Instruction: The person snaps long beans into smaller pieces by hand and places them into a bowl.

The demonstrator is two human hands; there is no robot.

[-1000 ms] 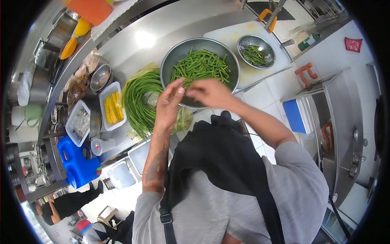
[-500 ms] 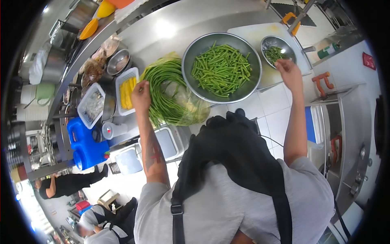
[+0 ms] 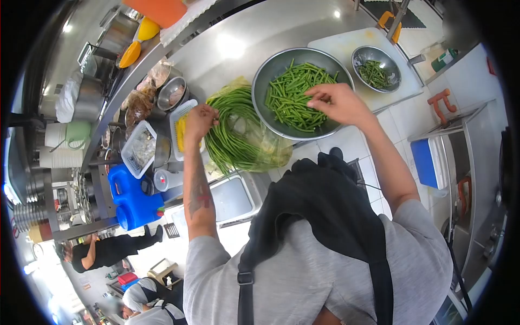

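A large steel bowl (image 3: 260, 111) holds many cut green bean pieces (image 3: 290, 97). My right hand (image 3: 341, 103) is over the bowl's right side, fingers loosely bent and apart, with nothing visible in them. Left of the bowl lies a coiled bundle of long green beans (image 3: 222, 141) on a clear yellowish plastic bag (image 3: 271, 149). At the bundle's left edge, my left hand (image 3: 200, 123) is closed with its fingers pinched together; whatever they hold is hidden. On a white cutting board (image 3: 338, 46), a small steel bowl (image 3: 398, 76) contains short green bits (image 3: 374, 73).
Beside my left hand stands a white basket (image 3: 177, 115) with yellow contents. Nearby are another white basket (image 3: 128, 154), a small metal bowl (image 3: 172, 92) and a blue jug (image 3: 130, 197). Several people, one in black (image 3: 111, 251), are at the lower left.
My right hand has moved left from the small bowl to above the large bowl's bean pieces, its fingers loosening. My left hand has shifted slightly right, to the bundle's edge. The camera view has shifted.
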